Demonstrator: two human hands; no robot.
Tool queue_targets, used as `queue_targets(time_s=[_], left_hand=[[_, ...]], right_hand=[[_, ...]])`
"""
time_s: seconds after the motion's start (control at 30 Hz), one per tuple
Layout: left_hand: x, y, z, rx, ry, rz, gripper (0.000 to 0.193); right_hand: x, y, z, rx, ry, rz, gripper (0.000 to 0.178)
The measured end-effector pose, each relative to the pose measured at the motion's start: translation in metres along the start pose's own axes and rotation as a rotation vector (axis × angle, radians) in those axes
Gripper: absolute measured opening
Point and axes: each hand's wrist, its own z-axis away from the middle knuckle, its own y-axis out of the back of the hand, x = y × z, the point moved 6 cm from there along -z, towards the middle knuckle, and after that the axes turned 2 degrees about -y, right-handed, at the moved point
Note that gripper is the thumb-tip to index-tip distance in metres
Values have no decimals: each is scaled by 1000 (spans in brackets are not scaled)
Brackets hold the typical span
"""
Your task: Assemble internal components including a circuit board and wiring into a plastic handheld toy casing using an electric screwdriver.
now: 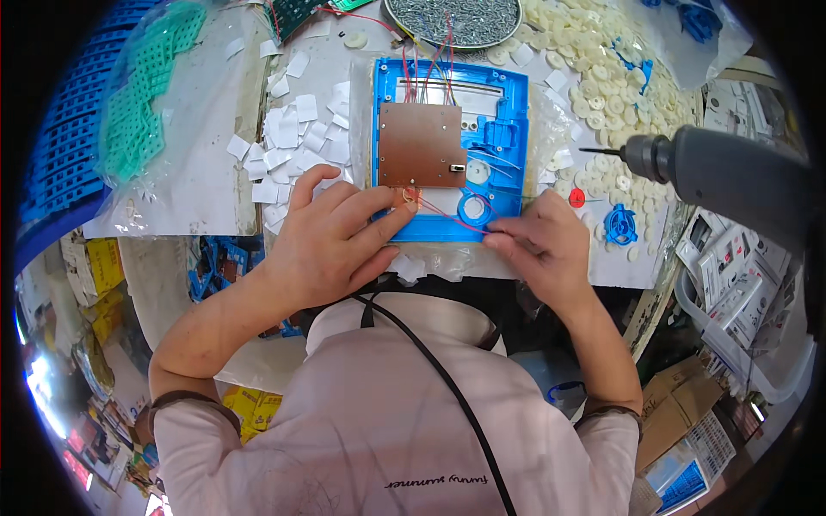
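Observation:
A blue plastic housing [514,112] lies on the table in front of me, with a brown circuit board [420,142] over its left part. Fingertips of my left hand [340,236] come together on a small copper-coloured disc [411,197] at the board's lower edge; its other fingers are spread. Thin red wires [440,211] run from there toward my right hand [544,248], which pinches one between thumb and forefinger near the housing's lower right edge. A blue ring [471,209] sits in the housing close to that wire. More red and yellow wires rise from the board's top.
White paper squares [297,133] are scattered at left, beside green plastic grids [142,120] in a clear bag. A bowl of screws [456,21] stands at the back. Cream plastic discs [615,95] cover the right, where a grey electric screwdriver [723,172] juts in above a blue part [619,225].

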Motion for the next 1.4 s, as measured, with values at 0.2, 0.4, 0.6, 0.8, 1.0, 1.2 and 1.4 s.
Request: queue_targets(time_s=[0.2, 0.4, 0.6, 0.8, 1.0, 1.2, 1.4], left_hand=[[-3, 0, 0, 0, -10, 41, 55], [18, 2, 1, 44, -74, 4, 54], [47, -26, -39, -4, -162, 49, 60], [48, -27, -41, -1, -205, 13, 60], [54, -28, -43, 41, -205, -73, 55], [59, -34, -39, -11, -196, -168, 57], [37, -5, -50, 113, -92, 191, 51]], right_hand=[[5, -4, 10, 83, 309, 58, 32], [12, -1, 9, 19, 326, 49, 35], [9, 4, 8, -35, 272, 103, 32], [12, 10, 3, -191, -47, -145, 20], [6, 7, -3, -266, -241, -123, 8], [-7, 9, -13, -398, -296, 101, 8], [-23, 13, -85, 13, -139, 95, 17]])
